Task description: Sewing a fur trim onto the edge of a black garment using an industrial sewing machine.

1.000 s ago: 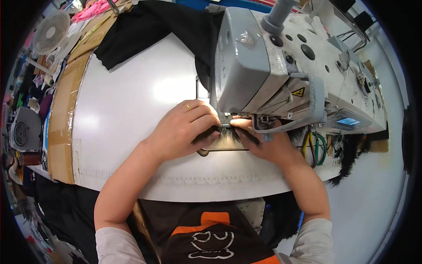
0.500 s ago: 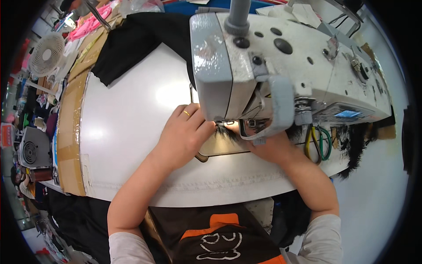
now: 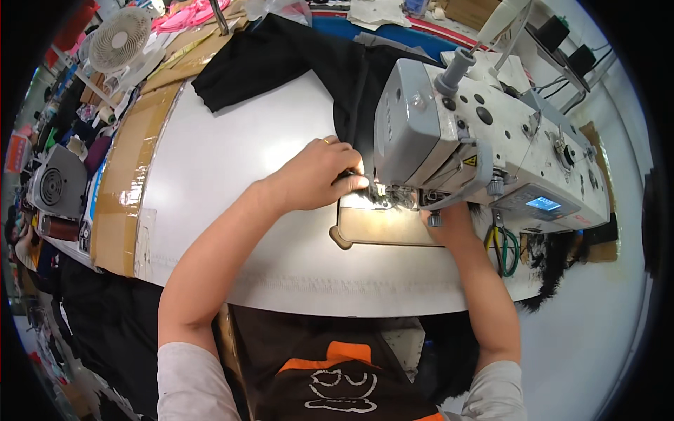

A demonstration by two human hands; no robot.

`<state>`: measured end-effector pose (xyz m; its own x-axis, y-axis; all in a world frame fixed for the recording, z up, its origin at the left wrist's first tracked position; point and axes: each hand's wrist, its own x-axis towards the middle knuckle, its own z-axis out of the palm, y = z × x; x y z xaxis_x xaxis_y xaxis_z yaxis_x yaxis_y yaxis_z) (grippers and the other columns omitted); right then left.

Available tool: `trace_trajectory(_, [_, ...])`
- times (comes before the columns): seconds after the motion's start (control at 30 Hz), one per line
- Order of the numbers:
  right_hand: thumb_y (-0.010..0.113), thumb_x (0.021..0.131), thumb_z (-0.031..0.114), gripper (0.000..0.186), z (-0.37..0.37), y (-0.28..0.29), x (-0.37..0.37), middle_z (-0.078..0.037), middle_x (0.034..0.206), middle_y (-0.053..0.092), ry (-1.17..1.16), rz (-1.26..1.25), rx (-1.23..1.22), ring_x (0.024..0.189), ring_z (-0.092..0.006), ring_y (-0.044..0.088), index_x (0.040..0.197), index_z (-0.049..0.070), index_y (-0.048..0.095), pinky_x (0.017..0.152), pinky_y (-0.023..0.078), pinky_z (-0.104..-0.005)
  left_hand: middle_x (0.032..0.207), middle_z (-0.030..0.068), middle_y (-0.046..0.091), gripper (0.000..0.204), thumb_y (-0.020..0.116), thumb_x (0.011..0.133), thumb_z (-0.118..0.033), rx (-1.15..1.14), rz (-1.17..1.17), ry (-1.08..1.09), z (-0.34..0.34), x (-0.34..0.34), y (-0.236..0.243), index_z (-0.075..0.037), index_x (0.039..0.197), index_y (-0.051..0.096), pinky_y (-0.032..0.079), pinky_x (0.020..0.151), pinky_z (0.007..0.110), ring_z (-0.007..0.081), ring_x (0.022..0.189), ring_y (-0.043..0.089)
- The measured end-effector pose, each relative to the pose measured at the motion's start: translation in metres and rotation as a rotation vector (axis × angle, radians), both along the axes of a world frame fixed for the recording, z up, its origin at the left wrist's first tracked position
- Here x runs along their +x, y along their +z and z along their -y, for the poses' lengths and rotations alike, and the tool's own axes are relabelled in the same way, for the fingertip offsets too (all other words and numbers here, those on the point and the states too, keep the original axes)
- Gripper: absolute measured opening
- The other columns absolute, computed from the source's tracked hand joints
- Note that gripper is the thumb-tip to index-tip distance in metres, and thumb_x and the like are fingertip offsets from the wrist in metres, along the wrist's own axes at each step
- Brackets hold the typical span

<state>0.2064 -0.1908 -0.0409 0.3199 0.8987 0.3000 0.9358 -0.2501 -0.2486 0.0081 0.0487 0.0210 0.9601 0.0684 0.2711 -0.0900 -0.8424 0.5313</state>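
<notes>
The person is bent close over a grey-white industrial sewing machine (image 3: 484,147) that stands on a white surface (image 3: 232,182), and the work in hand is black fabric (image 3: 281,56), most of which lies bunched on the far side of the machine head and spread toward the back left of the surface. The left hand (image 3: 316,175) rests knuckles up just left of the needle area, fingers curled down and pinched together on a small dark edge of the cloth right at the presser foot (image 3: 386,193); that grip looks closed on the fabric, though the exact pinch is partly hidden by the fingers themselves. The right hand (image 3: 449,221) is tucked under the machine arm to the right of the foot, mostly hidden by the head, so whether its grip is closed or loose I cannot tell. On the lit needle plate (image 3: 382,224) in front of the foot hardly any cloth shows, so I would judge that only an edge is under the needle and the bulk waits behind the machine. A white fan (image 3: 119,38) stands at the far left corner, a strip of brown cardboard (image 3: 123,175) runs along the left edge of the surface, and green-handled snips (image 3: 507,245) lie by the machine's display.
</notes>
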Motion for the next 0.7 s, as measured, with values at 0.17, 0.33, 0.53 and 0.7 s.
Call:
trace_trajectory(0.17, [0.069, 0.086, 0.004, 0.014, 0.006, -0.024, 0.018, -0.019, 0.102, 0.073, -0.011, -0.051, -0.012, 0.097, -0.0376, 0.068, 0.099, 0.002, 0.072, 0.087, 0.052, -0.0452, 0.093, 0.0039, 0.064, 0.013, 0.076, 0.087, -0.017, 0.039, 0.026, -0.007, 0.002, -0.003, -0.007, -0.01, 0.093, 0.066, 0.048, 0.084, 0.04, 0.028, 0.095, 0.059])
trace_trajectory(0.33, [0.066, 0.092, 0.01, 0.026, 0.003, 0.001, -0.002, -0.016, 0.108, 0.074, -0.026, 0.064, -0.033, 0.107, -0.0385, 0.068, 0.117, 0.002, 0.07, 0.097, 0.05, -0.043, 0.096, 0.0049, 0.06, 0.016, 0.075, 0.085, -0.011, 0.221, 0.217, 0.008, 0.003, -0.002, -0.026, -0.009, 0.091, 0.061, 0.048, 0.087, 0.042, 0.0282, 0.095, 0.058])
trace_trajectory(0.53, [0.056, 0.1, 0.027, 0.036, -0.007, 0.026, -0.009, -0.02, 0.124, 0.069, -0.134, 0.122, -0.384, 0.117, -0.0433, 0.062, 0.124, 0.003, 0.067, 0.104, 0.045, -0.0516, 0.103, 0.0085, 0.063, 0.008, 0.063, 0.088, -0.011, 0.676, 0.114, 0.416, -0.02, 0.032, -0.023, -0.01, 0.097, 0.063, 0.045, 0.099, 0.043, 0.0283, 0.106, 0.062])
trace_trajectory(0.7, [0.061, 0.098, 0.033, 0.041, -0.001, 0.018, -0.004, -0.024, 0.125, 0.067, -0.196, 0.004, -0.254, 0.12, -0.0449, 0.059, 0.124, 0.002, 0.067, 0.106, 0.042, -0.0521, 0.108, 0.0103, 0.068, 0.02, 0.063, 0.086, -0.008, 0.485, -0.004, 0.786, -0.08, 0.017, -0.03, -0.008, 0.106, 0.065, 0.049, 0.095, 0.042, 0.0299, 0.107, 0.064])
